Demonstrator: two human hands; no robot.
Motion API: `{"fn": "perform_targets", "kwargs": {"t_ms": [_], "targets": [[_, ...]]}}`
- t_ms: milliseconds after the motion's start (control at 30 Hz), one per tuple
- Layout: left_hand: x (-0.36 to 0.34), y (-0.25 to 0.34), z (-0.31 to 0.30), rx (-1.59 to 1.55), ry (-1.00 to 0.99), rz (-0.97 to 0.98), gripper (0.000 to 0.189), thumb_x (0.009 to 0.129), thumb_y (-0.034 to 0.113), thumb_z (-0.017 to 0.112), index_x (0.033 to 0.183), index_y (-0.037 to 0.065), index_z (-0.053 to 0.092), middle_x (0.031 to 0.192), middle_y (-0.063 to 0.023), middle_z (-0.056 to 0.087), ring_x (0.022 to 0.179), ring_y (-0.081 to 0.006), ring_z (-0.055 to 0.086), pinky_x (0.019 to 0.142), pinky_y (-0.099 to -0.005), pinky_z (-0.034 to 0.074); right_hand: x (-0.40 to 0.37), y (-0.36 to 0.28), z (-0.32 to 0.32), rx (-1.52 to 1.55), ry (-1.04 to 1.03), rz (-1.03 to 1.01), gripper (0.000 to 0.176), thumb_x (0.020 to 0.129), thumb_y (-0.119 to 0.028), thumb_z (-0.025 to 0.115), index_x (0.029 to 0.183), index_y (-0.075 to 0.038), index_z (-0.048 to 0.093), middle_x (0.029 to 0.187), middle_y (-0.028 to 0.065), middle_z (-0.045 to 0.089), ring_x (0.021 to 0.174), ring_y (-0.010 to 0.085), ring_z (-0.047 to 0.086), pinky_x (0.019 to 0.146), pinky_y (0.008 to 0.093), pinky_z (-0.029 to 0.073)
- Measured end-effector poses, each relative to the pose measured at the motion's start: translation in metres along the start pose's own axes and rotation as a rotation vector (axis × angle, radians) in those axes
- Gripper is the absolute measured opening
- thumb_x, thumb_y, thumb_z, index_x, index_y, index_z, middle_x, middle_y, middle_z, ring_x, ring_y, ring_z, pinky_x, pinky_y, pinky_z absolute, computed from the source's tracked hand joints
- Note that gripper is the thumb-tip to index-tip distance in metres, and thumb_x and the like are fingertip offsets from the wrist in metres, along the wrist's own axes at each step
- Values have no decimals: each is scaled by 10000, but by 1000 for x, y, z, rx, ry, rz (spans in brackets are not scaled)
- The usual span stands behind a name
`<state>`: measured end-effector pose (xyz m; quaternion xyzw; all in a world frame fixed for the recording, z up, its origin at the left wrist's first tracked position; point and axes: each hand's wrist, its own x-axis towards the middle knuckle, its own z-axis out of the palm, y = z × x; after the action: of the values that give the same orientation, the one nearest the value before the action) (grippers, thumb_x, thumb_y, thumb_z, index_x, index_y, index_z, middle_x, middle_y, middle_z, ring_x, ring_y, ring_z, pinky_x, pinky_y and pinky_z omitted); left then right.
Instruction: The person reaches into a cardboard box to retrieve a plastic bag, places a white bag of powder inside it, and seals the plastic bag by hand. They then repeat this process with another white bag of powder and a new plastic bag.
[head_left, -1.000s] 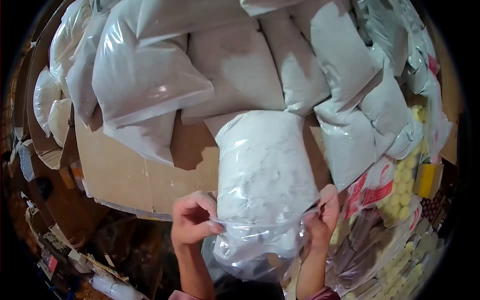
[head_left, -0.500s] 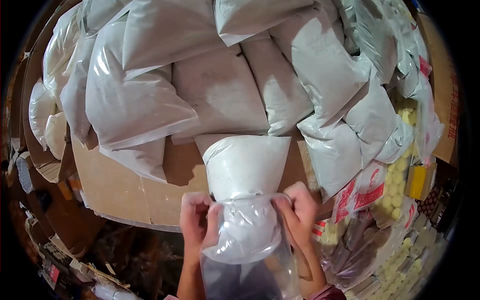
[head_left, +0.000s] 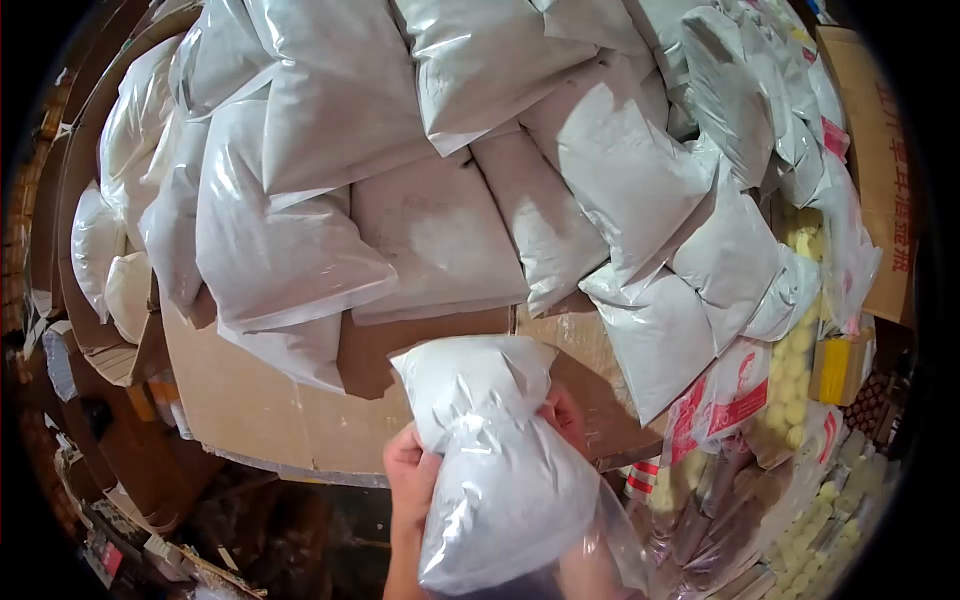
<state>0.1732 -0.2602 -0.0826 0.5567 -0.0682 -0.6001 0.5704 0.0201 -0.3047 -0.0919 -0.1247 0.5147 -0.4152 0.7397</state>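
Note:
A plump plastic bag of white powder (head_left: 500, 500) is held up in front of me over the cardboard edge. A clear plastic bag (head_left: 622, 545) is around its lower part, and loose clear film hangs at the lower right. The top of the powder bag sticks out above, with creases across its middle. My left hand (head_left: 408, 468) is closed on the clear bag's rim at the left side. At the right side my right hand (head_left: 565, 414) is closed on the rim, its fingers partly hidden behind the powder bag.
Several filled white bags (head_left: 440, 235) are piled on a cardboard-covered surface (head_left: 260, 400). At the right are red-and-white printed bags (head_left: 720, 395), packs of round yellow items (head_left: 795, 390) and a cardboard box (head_left: 870, 170) with red characters. An open carton (head_left: 135, 365) stands at the left.
The clear bag now reaches further up around the powder bag. Both hands have shifted, the right one inward and partly behind the bag. The powder bag has tilted and dropped lower in view.

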Motion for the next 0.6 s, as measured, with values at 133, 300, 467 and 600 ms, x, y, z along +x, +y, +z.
{"fn": "perform_targets", "kwargs": {"t_ms": [133, 300, 467, 600], "targets": [[19, 37, -10, 218, -169, -138, 116, 820, -19, 656, 813, 29, 550, 775, 39, 545, 683, -25, 485, 597, -186, 389, 1, -47, 25, -507, 122, -143, 240, 848, -122, 699, 738, -51, 497, 754, -33, 524, 724, 36, 458, 637, 203, 380], [29, 47, 4, 515, -58, 189, 82, 851, -9, 619, 863, 20, 544, 811, 21, 530, 713, -23, 452, 627, -173, 357, 7, -28, 0, -529, 26, -284, 192, 806, 1, 686, 749, -43, 507, 752, -15, 529, 711, 64, 462, 672, 225, 410], [15, 47, -27, 486, -309, 153, 87, 809, 1, 633, 770, 7, 555, 736, -27, 567, 675, -103, 528, 769, -285, 444, 0, -23, -17, -164, -176, -143, 257, 706, 60, 743, 761, -58, 522, 774, -30, 538, 719, 63, 497, 643, 217, 416], [13, 111, -34, 705, -1093, 108, 46, 823, 17, 589, 857, 24, 619, 795, -99, 627, 820, -288, 609, 1023, -485, 317, -14, -76, -36, -259, -808, -131, 136, 703, 76, 702, 784, 11, 614, 781, 61, 641, 700, 124, 573, 618, 256, 444]]}}
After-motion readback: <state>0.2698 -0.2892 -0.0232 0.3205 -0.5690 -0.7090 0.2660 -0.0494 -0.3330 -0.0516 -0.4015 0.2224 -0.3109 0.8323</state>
